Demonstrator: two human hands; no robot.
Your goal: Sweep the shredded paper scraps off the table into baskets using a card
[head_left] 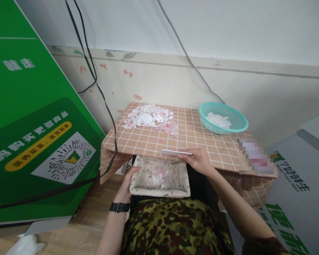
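White strip (pixel 170 153) partly hidden by right hand (pixel 200 162).

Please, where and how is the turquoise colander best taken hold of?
Probably pinch the turquoise colander by its rim, from the person's side, with the right hand once freed: it stands upright, mouth up, white scraps inside, and the wall is behind it.

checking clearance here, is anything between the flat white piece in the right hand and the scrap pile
Nothing visible blocks it: between the flat white piece and the scrap pile lie only checked tablecloth and some pinkish scraps.
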